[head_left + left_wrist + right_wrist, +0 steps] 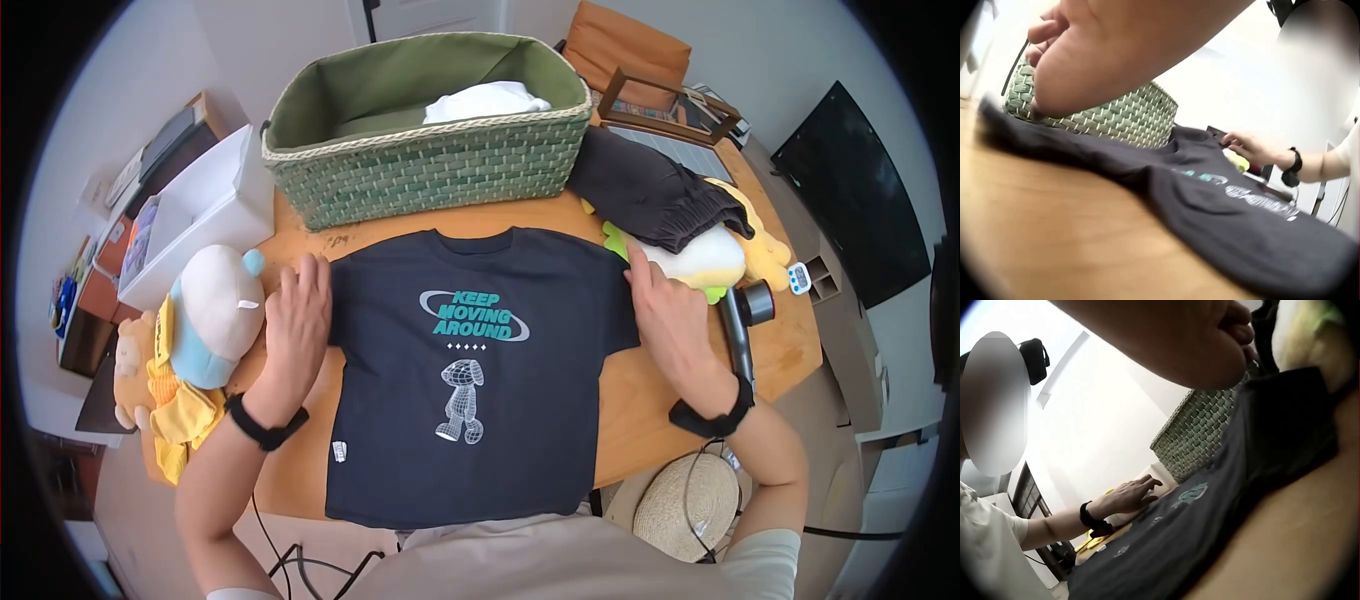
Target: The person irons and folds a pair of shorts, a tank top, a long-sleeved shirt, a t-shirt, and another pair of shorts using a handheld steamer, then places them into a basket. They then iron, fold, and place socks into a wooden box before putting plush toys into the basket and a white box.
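Observation:
A dark short-sleeved t-shirt (400,400) with a teal and white print lies front up and spread on the wooden table (290,470). My left hand (298,310) is at the sleeve on the left; its fingers look loosely bent and spread in the right wrist view (1132,495). At the other sleeve, my right hand (672,318) pinches the upper edge of the cloth between thumb and fingers. The left wrist view shows this right hand (1250,149) beside the shirt (1210,219). Its lower fingers are partly hidden.
A green woven basket (430,170) holding white cloth stands behind the shirt. At left are a white bin (205,205) and plush toys (215,320). Dark folded clothing (650,190), more plush toys (700,258) and a black handheld device (738,335) lie at right.

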The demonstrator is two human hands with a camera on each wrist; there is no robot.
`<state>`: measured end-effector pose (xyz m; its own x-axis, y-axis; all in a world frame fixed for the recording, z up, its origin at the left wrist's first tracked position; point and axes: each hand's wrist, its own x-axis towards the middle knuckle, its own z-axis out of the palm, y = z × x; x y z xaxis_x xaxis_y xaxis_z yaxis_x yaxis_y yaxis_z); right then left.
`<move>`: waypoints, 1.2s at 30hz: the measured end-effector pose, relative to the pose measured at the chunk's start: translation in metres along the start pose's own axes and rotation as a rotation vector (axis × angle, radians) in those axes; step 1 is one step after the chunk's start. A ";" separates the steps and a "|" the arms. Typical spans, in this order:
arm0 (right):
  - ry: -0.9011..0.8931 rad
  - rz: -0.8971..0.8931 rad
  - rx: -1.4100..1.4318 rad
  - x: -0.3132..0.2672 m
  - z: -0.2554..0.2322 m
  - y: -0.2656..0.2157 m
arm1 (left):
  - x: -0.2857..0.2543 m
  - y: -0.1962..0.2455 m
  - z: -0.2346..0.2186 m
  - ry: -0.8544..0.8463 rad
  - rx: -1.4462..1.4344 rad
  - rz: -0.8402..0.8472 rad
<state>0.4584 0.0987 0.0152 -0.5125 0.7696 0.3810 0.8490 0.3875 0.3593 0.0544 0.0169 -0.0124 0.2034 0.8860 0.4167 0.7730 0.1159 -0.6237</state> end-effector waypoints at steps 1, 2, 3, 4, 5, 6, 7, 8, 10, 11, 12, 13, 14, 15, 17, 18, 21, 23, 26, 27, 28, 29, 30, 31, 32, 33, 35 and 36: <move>-0.003 -0.012 0.007 0.001 -0.014 -0.009 | -0.008 -0.003 -0.014 -0.013 0.002 -0.004; -0.055 -0.118 0.106 -0.005 -0.030 -0.020 | -0.020 -0.006 -0.030 -0.129 -0.307 0.059; -0.105 -0.221 0.203 -0.014 -0.042 -0.027 | -0.031 -0.011 -0.045 -0.238 -0.616 0.119; -0.267 -0.339 0.286 -0.029 -0.050 -0.031 | -0.045 -0.018 -0.060 -0.350 -0.781 0.198; -0.379 -0.425 0.373 -0.043 -0.057 -0.035 | -0.059 -0.024 -0.075 -0.539 -0.891 0.287; -0.518 -0.508 0.378 -0.055 -0.066 -0.035 | -0.072 -0.028 -0.087 -0.702 -0.980 0.343; -0.660 -0.590 0.382 -0.065 -0.072 -0.034 | -0.083 -0.030 -0.096 -0.866 -1.067 0.400; -0.667 -0.591 0.381 -0.071 -0.070 -0.033 | -0.094 -0.030 -0.104 -0.924 -1.009 0.453; -0.719 -0.641 0.531 -0.079 -0.062 -0.029 | -0.109 -0.023 -0.113 -0.981 -0.956 0.503; -0.722 -0.647 0.530 -0.079 -0.056 -0.024 | -0.115 -0.019 -0.116 -0.884 -0.902 0.531; -0.699 -0.744 0.570 -0.079 -0.048 -0.019 | -0.122 -0.015 -0.119 -0.786 -0.844 0.556; -0.671 -0.839 0.609 -0.078 -0.042 -0.016 | -0.125 -0.010 -0.120 -0.780 -0.804 0.557; -0.665 -0.840 0.605 -0.077 -0.036 -0.015 | -0.123 -0.011 -0.119 -0.775 -0.800 0.553; -0.686 -0.812 0.662 -0.077 -0.032 -0.014 | -0.118 -0.013 -0.121 -0.899 -0.869 0.579; -0.705 -0.780 0.719 -0.077 -0.029 -0.011 | -0.111 -0.012 -0.123 -1.021 -0.936 0.607; -0.731 -0.769 0.702 -0.075 -0.028 -0.009 | -0.111 -0.008 -0.121 -1.095 -1.021 0.655; -0.833 -0.692 0.684 -0.069 -0.035 0.007 | -0.113 0.006 -0.120 -1.301 -1.228 0.769; -0.913 -0.624 0.683 -0.067 -0.050 0.028 | -0.103 0.009 -0.125 -1.464 -1.348 0.880; -0.770 -0.123 0.539 -0.075 -0.061 0.072 | -0.063 0.001 -0.126 -1.259 -1.331 0.653; -0.679 0.026 0.480 -0.083 -0.057 0.088 | -0.055 0.000 -0.115 -1.102 -1.364 0.560; -0.674 0.031 0.473 -0.096 -0.047 0.104 | -0.048 -0.002 -0.102 -0.945 -1.389 0.467; -0.581 0.230 0.305 -0.114 -0.033 0.119 | -0.035 -0.004 -0.097 -0.902 -1.349 0.384; -0.481 0.423 0.135 -0.125 -0.023 0.126 | -0.024 -0.005 -0.093 -0.857 -1.309 0.300; -0.480 0.427 0.131 -0.130 -0.018 0.128 | -0.019 -0.003 -0.087 -0.853 -1.311 0.304; -0.482 0.497 0.140 -0.133 -0.015 0.130 | -0.015 0.001 -0.080 -0.761 -1.240 0.232; -0.486 0.566 0.151 -0.136 -0.010 0.132 | -0.011 0.006 -0.075 -0.673 -1.167 0.161; -0.451 0.619 0.275 -0.137 0.002 0.139 | -0.006 0.014 -0.070 -0.693 -1.105 0.063; -0.406 0.668 0.398 -0.137 0.009 0.143 | -0.003 0.018 -0.068 -0.704 -1.041 -0.039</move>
<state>0.6516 0.0534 0.0066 0.1290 0.9906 0.0456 0.9758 -0.1186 -0.1835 0.1085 -0.0140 0.0200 0.0539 0.9742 -0.2193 0.9432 0.0225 0.3315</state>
